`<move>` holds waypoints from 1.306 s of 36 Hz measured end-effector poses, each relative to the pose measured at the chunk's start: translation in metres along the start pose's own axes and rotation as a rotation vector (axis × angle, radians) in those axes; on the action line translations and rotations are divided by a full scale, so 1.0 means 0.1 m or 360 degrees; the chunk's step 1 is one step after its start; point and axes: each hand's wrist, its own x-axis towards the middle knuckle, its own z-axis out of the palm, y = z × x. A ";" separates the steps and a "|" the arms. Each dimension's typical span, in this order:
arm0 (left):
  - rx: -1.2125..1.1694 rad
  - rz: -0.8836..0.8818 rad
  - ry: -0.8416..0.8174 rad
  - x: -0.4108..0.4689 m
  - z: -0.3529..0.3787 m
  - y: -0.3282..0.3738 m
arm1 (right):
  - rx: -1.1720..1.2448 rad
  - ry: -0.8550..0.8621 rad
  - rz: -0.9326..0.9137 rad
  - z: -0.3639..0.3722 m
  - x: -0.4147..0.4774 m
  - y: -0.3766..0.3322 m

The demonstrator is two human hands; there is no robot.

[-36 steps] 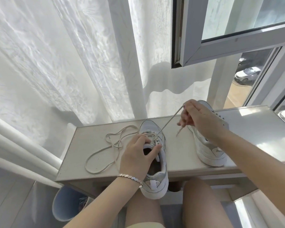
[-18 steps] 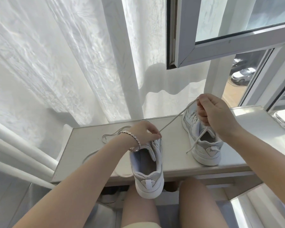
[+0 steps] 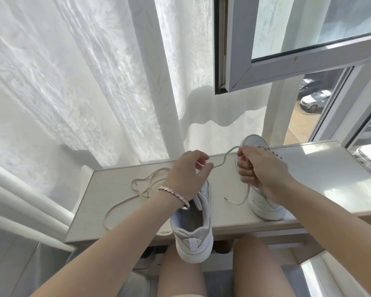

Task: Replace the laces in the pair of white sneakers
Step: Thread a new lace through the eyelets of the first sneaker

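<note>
Lace [image 3: 223, 160] slung slack above the shelf [image 3: 319, 179], pinched in the left hand [image 3: 186, 172] over the near sneaker [image 3: 193, 247] and gripped in the curled right hand [image 3: 259, 168], tail dangling beside the far sneaker [image 3: 266, 209]. Light, limp, likely slippery; best pinched close behind the stiff tip for threading.

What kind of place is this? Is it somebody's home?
Probably a home, beside an upstairs window: a white curtain, an open window sash with parked cars below, and a narrow table holding sneakers.
</note>
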 end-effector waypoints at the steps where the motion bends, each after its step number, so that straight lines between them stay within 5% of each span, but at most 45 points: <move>1: -0.0071 -0.0032 -0.0048 -0.05 0.02 0.05 | 0.0193 -0.0008 0.0043 0.04 0.01 -0.01; 6: -0.0166 -0.0083 -0.0718 -0.22 0.13 0.19 | 0.0757 -0.0020 0.0087 0.24 0.08 -0.14; 9: -0.0178 -0.0056 -0.0708 -0.19 0.12 0.17 | 0.0772 0.0043 0.0062 0.30 0.15 -0.19; 15: -0.0863 -0.0367 -0.0053 -0.06 -0.03 0.11 | -0.0167 0.0025 0.0141 0.19 0.14 0.06; 20: -0.0874 -0.0318 -0.0019 0.03 -0.10 0.14 | -0.0956 -0.0395 0.0070 0.16 -0.04 0.19; 24: -0.0944 -0.0322 -0.0102 0.05 -0.06 0.22 | -0.1125 -0.0368 -0.0088 0.18 -0.06 0.24; 27: -0.0708 -0.0339 -0.0068 0.03 -0.03 0.16 | -0.0981 -0.0264 -0.0112 0.17 -0.01 0.30; 32: 0.0688 -0.0265 -0.0135 -0.26 0.00 0.02 | -0.0292 -0.0089 0.0066 0.12 0.05 0.40; 34: 0.0977 -0.0197 -0.0193 -0.38 0.07 -0.01 | -0.0076 -0.0056 0.0096 0.14 0.07 0.44; 40: 0.0697 -0.0043 -0.0008 -0.48 0.11 -0.18 | 0.0097 0.0013 0.0077 0.24 0.10 0.56; 47: 0.0276 -0.0104 0.0020 -0.53 0.06 -0.41 | -0.0170 -0.0079 -0.0030 0.25 0.03 0.68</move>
